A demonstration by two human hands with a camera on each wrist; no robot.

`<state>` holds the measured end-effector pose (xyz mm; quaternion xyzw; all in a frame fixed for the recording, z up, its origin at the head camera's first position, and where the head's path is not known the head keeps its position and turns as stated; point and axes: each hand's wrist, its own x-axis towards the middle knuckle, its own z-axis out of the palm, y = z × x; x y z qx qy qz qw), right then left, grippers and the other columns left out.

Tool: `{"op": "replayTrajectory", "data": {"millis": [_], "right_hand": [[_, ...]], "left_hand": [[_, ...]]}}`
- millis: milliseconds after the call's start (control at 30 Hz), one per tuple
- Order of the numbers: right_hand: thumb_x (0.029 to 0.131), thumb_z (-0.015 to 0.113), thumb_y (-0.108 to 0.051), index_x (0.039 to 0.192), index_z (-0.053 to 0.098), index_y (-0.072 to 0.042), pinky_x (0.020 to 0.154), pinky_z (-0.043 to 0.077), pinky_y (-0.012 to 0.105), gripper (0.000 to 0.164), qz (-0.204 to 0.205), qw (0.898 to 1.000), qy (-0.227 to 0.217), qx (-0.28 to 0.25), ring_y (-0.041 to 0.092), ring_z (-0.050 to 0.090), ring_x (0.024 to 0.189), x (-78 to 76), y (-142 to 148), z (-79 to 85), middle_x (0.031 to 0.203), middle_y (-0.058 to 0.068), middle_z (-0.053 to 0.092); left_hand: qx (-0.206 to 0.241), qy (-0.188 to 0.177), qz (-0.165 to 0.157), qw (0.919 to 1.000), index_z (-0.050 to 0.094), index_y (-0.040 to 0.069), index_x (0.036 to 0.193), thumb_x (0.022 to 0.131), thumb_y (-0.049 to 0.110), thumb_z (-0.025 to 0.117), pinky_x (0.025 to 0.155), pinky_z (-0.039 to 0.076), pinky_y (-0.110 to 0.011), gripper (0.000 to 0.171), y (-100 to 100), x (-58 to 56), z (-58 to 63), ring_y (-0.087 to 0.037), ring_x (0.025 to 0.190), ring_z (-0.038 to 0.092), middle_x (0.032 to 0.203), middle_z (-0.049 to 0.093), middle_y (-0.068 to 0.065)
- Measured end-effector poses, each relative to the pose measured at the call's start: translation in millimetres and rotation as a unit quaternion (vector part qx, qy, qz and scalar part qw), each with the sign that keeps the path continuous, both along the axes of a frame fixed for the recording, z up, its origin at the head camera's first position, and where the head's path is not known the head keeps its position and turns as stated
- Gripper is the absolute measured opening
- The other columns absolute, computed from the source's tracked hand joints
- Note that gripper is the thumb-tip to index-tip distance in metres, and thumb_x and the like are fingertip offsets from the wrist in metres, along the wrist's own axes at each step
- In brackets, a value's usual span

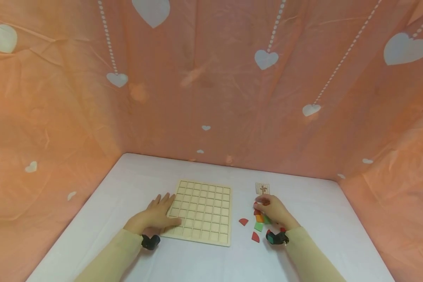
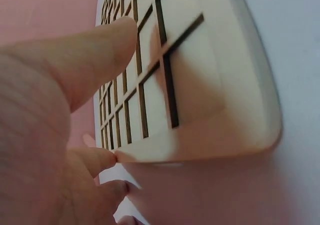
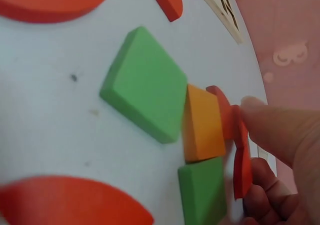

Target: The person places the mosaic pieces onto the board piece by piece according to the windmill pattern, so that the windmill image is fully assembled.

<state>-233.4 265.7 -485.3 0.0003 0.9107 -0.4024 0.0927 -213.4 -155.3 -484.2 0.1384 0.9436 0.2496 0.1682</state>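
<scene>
My left hand [image 1: 156,215] lies with spread fingers at the left edge of a pale wooden grid board [image 1: 202,211]. Its thumb reaches over the squares, while the other fingertips touch the board's side. At the right, my right hand [image 1: 275,210] bends over a small group of coloured pieces. Between its thumb and fingers it pinches a red curved piece [image 3: 242,167], tilted up on edge. Close by lie an orange square piece [image 3: 205,127], a green square piece [image 3: 145,85] and another green piece [image 3: 204,192]. My fingers partly hide the group in the head view.
Loose red quarter-round pieces [image 1: 255,237] lie between the board and my right hand. A small card with a grid and a brown pattern [image 1: 262,188] lies just beyond that hand. Orange cloth with hearts [image 1: 232,98] hangs behind the white table [image 1: 144,168].
</scene>
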Motion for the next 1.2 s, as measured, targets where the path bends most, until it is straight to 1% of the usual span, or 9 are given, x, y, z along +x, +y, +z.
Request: {"op": "replayTrajectory", "data": {"millis": [133,300,433,500,567,767,933,1067,1200], "right_hand": [[0.09,0.07,-0.021,0.11,0.068,-0.01,0.079,0.052,0.031,0.023,-0.003,1.0,0.003,-0.005,0.021,0.056,0.089,-2.1,0,-2.7,0.101,0.005,0.063],[0.09,0.07,-0.021,0.107,0.068,-0.011,0.079,0.051,0.031,0.019,-0.002,1.0,0.007,-0.001,0.021,0.055,0.088,-4.8,-1,-3.0,0.097,0.003,0.063],[0.091,0.07,-0.021,0.105,0.067,-0.011,0.079,0.049,0.034,0.018,0.001,1.0,0.009,0.012,0.024,0.054,0.09,-6.3,-2,-2.4,0.098,0.005,0.062],[0.091,0.069,-0.021,0.105,0.066,-0.01,0.08,0.048,0.035,0.018,0.003,1.0,0.008,0.019,0.025,0.054,0.091,-7.0,-2,-2.2,0.1,0.007,0.062],[0.091,0.069,-0.022,0.105,0.065,-0.01,0.08,0.048,0.036,0.018,0.007,1.0,0.005,0.028,0.026,0.053,0.092,-7.4,-2,-1.9,0.102,0.008,0.061],[0.092,0.068,-0.023,0.104,0.062,-0.014,0.079,0.049,0.036,0.017,0.004,0.999,-0.016,0.033,0.027,0.05,0.095,-8.2,-5,-2.1,0.106,0.01,0.056],[0.092,0.068,-0.023,0.104,0.06,-0.015,0.08,0.049,0.036,0.017,0.002,0.999,-0.016,0.035,0.028,0.049,0.096,-9.3,-5,-5.5,0.108,0.012,0.054],[0.092,0.068,-0.022,0.103,0.059,-0.015,0.083,0.048,0.04,0.016,0.003,0.999,0.0,0.04,0.028,0.05,0.097,-9.7,-4,-7.6,0.107,0.009,0.056],[0.091,0.07,-0.022,0.099,0.059,-0.018,0.087,0.037,0.046,0.015,0.01,0.997,0.035,0.072,0.027,0.05,0.1,-8.8,-5,-6.1,0.097,0.0,0.062]], "left_hand": [[0.005,-0.003,0.003,1.0,0.02,-0.001,0.152,0.082,0.055,0.069,0.113,0.002,-0.06,0.102,-1,-4.0,-1.9,-0.05,0.142,0.0,0.157,0.011,-0.027],[0.0,0.002,-0.01,1.0,0.018,0.0,0.153,0.085,0.053,0.067,0.113,-0.001,-0.059,0.1,-3,-8.2,-3.3,-0.048,0.142,-0.002,0.158,0.009,-0.025],[-0.004,-0.022,-0.023,0.9995,0.007,0.002,0.155,0.089,0.056,0.059,0.112,-0.007,-0.057,0.099,-5,-10.2,-5.3,-0.044,0.142,-0.013,0.159,-0.003,-0.023],[-0.005,-0.041,-0.028,0.9988,0.001,0.004,0.155,0.091,0.058,0.056,0.112,-0.011,-0.057,0.101,-6,-11.3,-7.6,-0.041,0.142,-0.019,0.159,-0.009,-0.021],[-0.009,-0.05,-0.033,0.9982,-0.003,0.005,0.155,0.091,0.061,0.053,0.111,-0.013,-0.056,0.101,-7,-12.0,-9.9,-0.04,0.141,-0.022,0.159,-0.013,-0.02],[0.004,-0.05,-0.03,0.9983,-0.003,0.006,0.155,0.091,0.06,0.053,0.11,-0.017,-0.056,0.101,-10,-10.5,-13.8,-0.039,0.141,-0.025,0.159,-0.014,-0.018],[0.004,-0.044,-0.03,0.9986,-0.003,0.006,0.155,0.092,0.06,0.051,0.11,-0.017,-0.056,0.099,-10,-8.7,-13.3,-0.038,0.141,-0.024,0.159,-0.014,-0.018],[0.009,-0.047,-0.033,0.9983,-0.004,0.005,0.154,0.092,0.059,0.052,0.11,-0.016,-0.056,0.1,-10,-9.6,-12.3,-0.039,0.141,-0.024,0.159,-0.015,-0.019],[0.009,-0.048,-0.037,0.9981,-0.005,0.005,0.154,0.092,0.06,0.052,0.11,-0.015,-0.055,0.101,-10,-11.3,-12.7,-0.038,0.141,-0.023,0.159,-0.014,-0.019]]}}
